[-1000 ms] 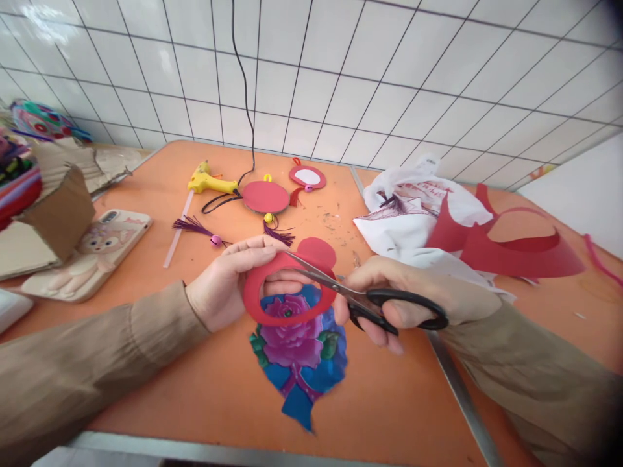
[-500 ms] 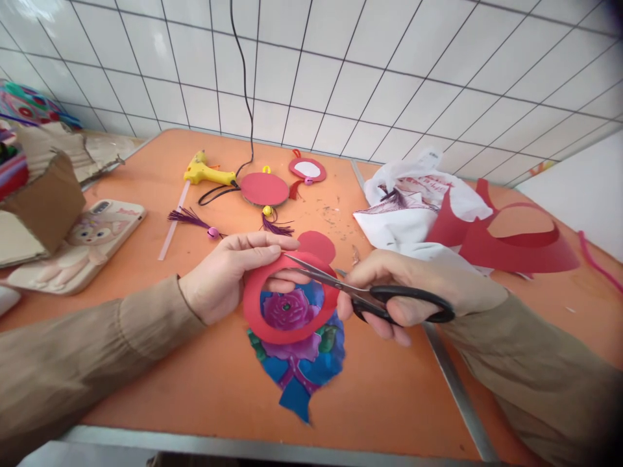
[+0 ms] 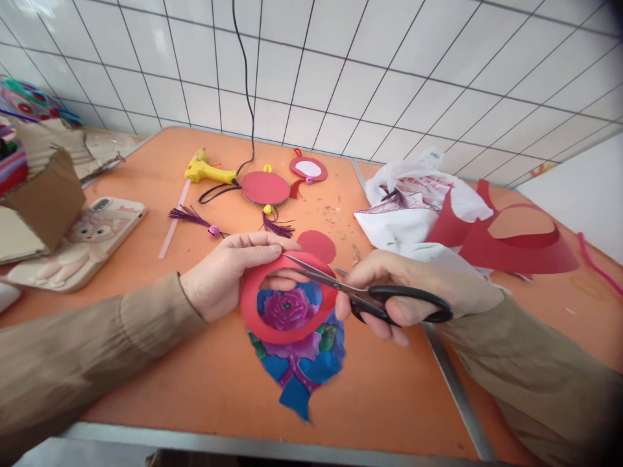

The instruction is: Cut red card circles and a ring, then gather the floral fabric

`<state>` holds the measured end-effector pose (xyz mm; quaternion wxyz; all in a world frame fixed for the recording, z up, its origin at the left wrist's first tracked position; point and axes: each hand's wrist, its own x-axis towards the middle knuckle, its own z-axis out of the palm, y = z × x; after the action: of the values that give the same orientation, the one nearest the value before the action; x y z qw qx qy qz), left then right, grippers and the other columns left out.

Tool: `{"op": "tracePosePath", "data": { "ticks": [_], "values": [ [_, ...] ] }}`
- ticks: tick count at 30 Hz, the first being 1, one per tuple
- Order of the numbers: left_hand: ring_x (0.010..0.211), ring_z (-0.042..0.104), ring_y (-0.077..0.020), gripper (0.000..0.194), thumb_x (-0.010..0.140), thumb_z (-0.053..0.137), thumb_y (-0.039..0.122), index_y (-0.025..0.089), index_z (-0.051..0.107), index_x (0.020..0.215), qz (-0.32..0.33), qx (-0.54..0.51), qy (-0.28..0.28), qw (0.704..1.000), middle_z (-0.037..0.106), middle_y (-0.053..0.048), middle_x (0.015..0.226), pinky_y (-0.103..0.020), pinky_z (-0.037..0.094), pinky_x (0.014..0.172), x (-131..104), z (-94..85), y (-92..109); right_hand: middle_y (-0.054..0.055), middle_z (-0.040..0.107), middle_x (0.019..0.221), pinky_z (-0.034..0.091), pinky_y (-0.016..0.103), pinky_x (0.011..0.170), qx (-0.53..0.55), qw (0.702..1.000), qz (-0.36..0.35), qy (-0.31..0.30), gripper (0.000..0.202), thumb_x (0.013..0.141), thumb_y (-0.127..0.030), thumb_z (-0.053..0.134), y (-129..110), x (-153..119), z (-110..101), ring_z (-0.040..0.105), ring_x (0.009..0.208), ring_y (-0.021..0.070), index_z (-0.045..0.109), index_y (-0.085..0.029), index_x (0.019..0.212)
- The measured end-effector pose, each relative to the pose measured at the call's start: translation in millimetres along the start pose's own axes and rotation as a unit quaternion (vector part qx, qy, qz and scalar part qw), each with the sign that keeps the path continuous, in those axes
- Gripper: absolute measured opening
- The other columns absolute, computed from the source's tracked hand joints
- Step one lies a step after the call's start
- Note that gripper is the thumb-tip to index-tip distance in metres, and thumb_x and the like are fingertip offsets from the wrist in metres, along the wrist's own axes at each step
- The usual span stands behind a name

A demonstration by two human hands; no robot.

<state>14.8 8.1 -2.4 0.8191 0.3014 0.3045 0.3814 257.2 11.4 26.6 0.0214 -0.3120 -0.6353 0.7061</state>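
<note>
Between thumb and fingers, my left hand point(image 3: 243, 269) pinches the upper left of a red paper ring point(image 3: 277, 334). My right hand point(image 3: 403, 292) grips black-handled scissors point(image 3: 335, 282), whose blades are nearly closed along the ring's upper edge and point left at my left fingertips. Whether the blades are biting into the paper I cannot tell. Beneath the ring lies a cutout with a pink flower on blue point(image 3: 296, 376), seen partly through the hole. A red paper disc point(image 3: 317, 246) lies just behind the ring.
At the back are a yellow glue gun point(image 3: 207, 170), a round red pendant point(image 3: 265, 188) and a smaller pendant point(image 3: 309, 170). A purple tassel point(image 3: 189, 219) and a phone point(image 3: 92, 237) lie left, beside a cardboard box point(image 3: 46, 201). Right are a plastic bag point(image 3: 423, 178) and red paper scraps point(image 3: 520, 246).
The paper ring has shifted and tilted very slightly to the left. Both hands and the scissors hold nearly the same place.
</note>
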Motion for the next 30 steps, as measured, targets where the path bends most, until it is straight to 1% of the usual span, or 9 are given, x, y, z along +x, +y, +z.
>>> {"op": "tracePosePath", "data": {
  "ticks": [4,11,20,26,30],
  "values": [
    [0.061,0.07,-0.017,0.021,0.081,0.05,0.003,0.008,0.07,0.079,-0.005,0.001,0.0,1.0,0.074,-0.009,0.071,-0.023,0.058,0.062,-0.1,-0.9,-0.4,0.0,0.059,0.061,0.043,0.016,0.038,-0.001,1.0,-0.001,0.0,0.054,0.071,-0.056,0.066,0.0,-0.3,-0.1,0.057,0.042,0.0082,0.063,-0.008,0.097],
    [0.063,0.07,-0.0179,0.021,0.081,0.049,0.002,0.008,0.068,0.076,-0.001,-0.002,0.014,1.0,0.073,-0.009,0.067,-0.025,0.058,0.063,-0.9,0.9,-0.4,-0.001,0.059,0.059,0.044,0.015,0.038,0.0,0.999,0.029,0.036,0.054,0.066,-0.055,0.07,-4.4,0.1,4.3,0.056,0.041,0.0071,0.064,-0.008,0.093],
    [0.061,0.07,-0.0159,0.02,0.081,0.051,0.003,0.009,0.069,0.077,0.001,0.023,0.0,1.0,0.073,-0.01,0.07,-0.023,0.058,0.063,0.7,-1.5,0.2,-0.001,0.059,0.056,0.045,0.015,0.04,0.021,0.999,0.031,0.028,0.053,0.065,-0.054,0.072,-0.9,0.4,2.7,0.055,0.043,0.0072,0.064,-0.009,0.093],
    [0.061,0.07,-0.0165,0.016,0.08,0.053,0.004,0.009,0.068,0.077,-0.001,0.038,0.009,0.999,0.073,-0.009,0.069,-0.024,0.058,0.063,0.7,-2.5,0.5,-0.001,0.059,0.059,0.044,0.015,0.038,0.011,0.999,0.042,0.029,0.053,0.064,-0.053,0.072,-1.8,0.1,2.7,0.056,0.04,0.0071,0.064,-0.009,0.092],
    [0.061,0.07,-0.0171,0.017,0.079,0.053,0.004,0.009,0.068,0.075,-0.006,0.035,0.016,0.999,0.073,-0.008,0.069,-0.024,0.058,0.062,1.1,-2.6,0.4,-0.002,0.058,0.057,0.044,0.014,0.038,0.009,0.998,0.045,0.038,0.053,0.063,-0.054,0.072,-3.8,-0.2,3.7,0.055,0.04,0.0067,0.064,-0.01,0.09]
  ]
}}
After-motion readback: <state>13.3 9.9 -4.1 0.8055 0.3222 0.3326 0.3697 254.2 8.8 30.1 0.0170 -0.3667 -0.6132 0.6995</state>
